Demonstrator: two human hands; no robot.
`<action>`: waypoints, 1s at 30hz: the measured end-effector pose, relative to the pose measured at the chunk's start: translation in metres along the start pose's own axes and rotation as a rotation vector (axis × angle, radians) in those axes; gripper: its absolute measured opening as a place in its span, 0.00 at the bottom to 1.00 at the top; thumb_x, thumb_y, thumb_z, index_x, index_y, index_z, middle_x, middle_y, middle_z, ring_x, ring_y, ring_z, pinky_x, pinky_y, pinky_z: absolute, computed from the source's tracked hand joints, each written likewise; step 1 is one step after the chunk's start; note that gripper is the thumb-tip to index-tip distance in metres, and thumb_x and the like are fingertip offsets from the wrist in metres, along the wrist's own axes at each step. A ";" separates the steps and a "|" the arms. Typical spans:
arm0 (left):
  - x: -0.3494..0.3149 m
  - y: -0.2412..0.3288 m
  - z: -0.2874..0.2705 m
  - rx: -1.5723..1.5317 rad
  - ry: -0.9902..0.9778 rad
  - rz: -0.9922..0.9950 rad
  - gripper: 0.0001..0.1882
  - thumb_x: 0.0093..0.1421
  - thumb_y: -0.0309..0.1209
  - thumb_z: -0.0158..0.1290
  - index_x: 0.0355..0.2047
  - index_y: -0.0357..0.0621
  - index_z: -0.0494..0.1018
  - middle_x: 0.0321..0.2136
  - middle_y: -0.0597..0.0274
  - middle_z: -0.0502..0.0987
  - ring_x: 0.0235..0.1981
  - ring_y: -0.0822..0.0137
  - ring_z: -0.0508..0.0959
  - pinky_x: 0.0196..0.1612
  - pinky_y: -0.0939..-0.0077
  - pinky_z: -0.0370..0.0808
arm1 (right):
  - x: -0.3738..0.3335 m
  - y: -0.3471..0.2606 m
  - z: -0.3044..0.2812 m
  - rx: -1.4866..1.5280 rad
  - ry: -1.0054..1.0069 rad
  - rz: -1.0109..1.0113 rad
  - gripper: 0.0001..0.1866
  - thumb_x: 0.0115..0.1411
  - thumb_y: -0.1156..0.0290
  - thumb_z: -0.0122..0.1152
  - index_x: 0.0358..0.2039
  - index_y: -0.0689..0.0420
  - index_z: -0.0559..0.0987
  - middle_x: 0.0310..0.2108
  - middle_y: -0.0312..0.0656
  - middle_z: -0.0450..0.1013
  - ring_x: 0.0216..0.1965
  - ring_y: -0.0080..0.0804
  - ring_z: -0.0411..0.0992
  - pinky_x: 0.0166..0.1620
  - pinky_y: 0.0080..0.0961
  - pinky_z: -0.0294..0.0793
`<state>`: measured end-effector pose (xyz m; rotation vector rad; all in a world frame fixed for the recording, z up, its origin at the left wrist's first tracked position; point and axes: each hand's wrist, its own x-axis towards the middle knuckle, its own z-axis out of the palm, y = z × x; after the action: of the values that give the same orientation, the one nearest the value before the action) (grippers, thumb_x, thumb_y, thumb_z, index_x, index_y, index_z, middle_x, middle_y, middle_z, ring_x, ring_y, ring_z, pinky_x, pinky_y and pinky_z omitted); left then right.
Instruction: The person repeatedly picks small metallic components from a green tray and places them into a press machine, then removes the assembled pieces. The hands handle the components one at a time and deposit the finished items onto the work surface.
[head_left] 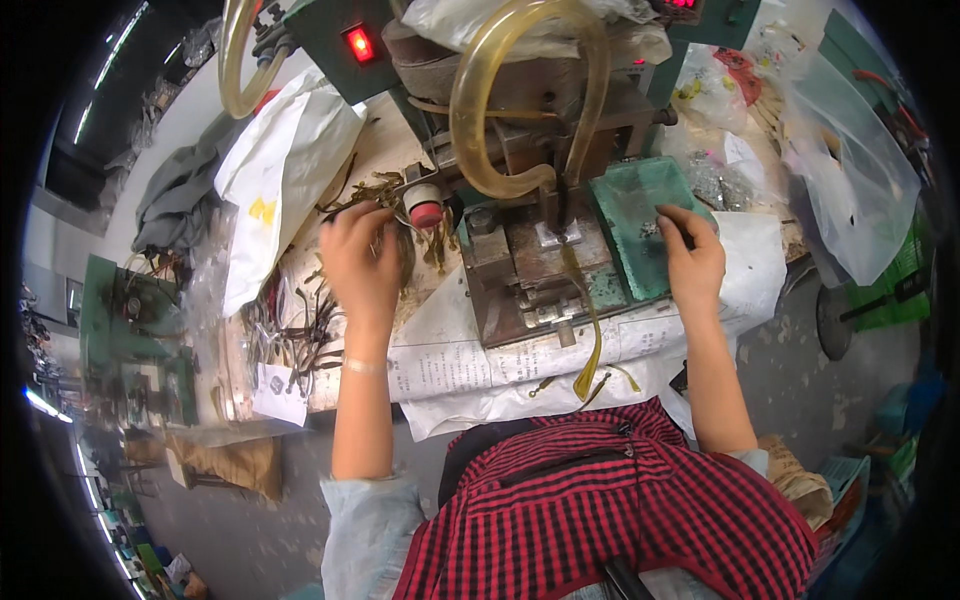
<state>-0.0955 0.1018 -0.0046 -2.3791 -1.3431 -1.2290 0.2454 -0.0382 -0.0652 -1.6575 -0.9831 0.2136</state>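
Observation:
My left hand (362,258) is raised beside a red push button (426,214) at the left of the bench press. Its fingers are apart and slightly blurred, and I see nothing in them. Over the right edge of a teal tray (640,190) is my right hand (694,258), thumb and forefinger drawn together; whatever they pinch is too small to make out. Between the hands, an olive-yellow strip (584,300) has its upper end under the tool of the press (555,205), on a small pale block (560,234). Its lower end hangs toward me over the paper.
More olive strips (436,248) lie beside the button, with a pile of darker strips (305,325) to the left. Printed paper (440,365) covers the bench front. A clear hose (470,110) loops above the press. Plastic bags (845,170) stand at the right.

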 end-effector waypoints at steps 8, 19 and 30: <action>-0.036 -0.100 0.115 0.288 -0.444 -0.063 0.23 0.47 0.29 0.64 0.42 0.25 0.79 0.51 0.42 0.78 0.53 0.39 0.73 0.65 0.46 0.66 | -0.022 0.015 -0.024 0.054 0.041 0.161 0.08 0.63 0.75 0.66 0.42 0.62 0.84 0.34 0.39 0.82 0.34 0.23 0.77 0.43 0.21 0.75; -0.039 -0.052 0.074 -0.696 0.054 -0.428 0.07 0.67 0.26 0.58 0.36 0.32 0.75 0.31 0.62 0.80 0.30 0.76 0.75 0.33 0.80 0.71 | -0.004 -0.079 0.011 0.201 -0.121 -0.305 0.06 0.60 0.80 0.68 0.39 0.63 0.84 0.39 0.40 0.82 0.43 0.27 0.78 0.49 0.24 0.75; -0.011 0.095 -0.030 -0.926 0.394 -0.106 0.04 0.69 0.17 0.52 0.43 0.31 0.73 0.37 0.48 0.80 0.35 0.57 0.84 0.35 0.73 0.85 | -0.017 -0.105 0.052 0.571 -0.192 -0.065 0.25 0.59 0.81 0.67 0.56 0.64 0.72 0.41 0.44 0.82 0.49 0.28 0.77 0.56 0.27 0.72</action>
<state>-0.0430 0.0240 0.0306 -2.3045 -0.8704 -2.6152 0.1526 -0.0110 0.0025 -1.0946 -1.0006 0.5626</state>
